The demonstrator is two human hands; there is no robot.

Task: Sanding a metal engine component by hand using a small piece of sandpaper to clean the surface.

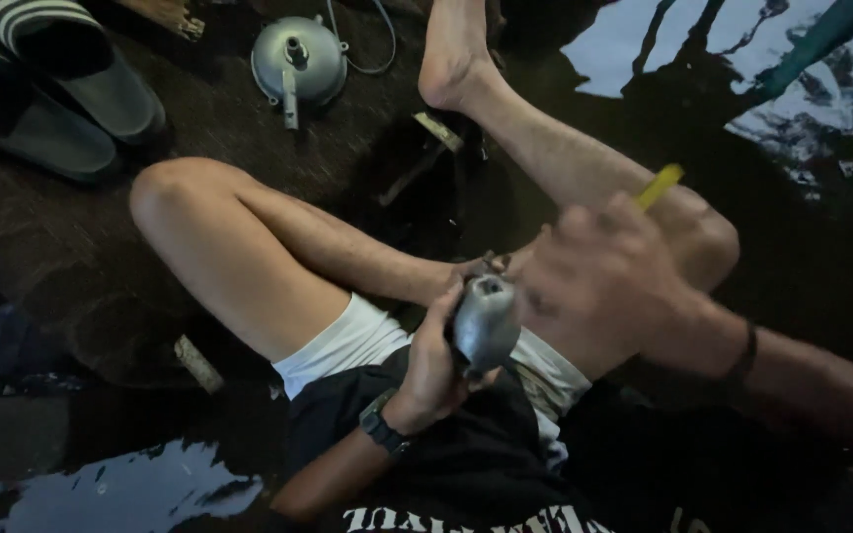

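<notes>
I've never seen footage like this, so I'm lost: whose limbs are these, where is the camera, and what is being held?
There is no machine here. A person sits on a dark floor wearing a camera on the head, so the one picture looks down at their own bare legs and hands. The left hand, with a wristwatch, grips a small grey metal part over the lap. The right hand is blurred; it holds a tool with a yellow handle, and its tip is hidden, so I cannot tell if it touches the part. On the floor lie a round metal cover and two striped sandals.
</notes>
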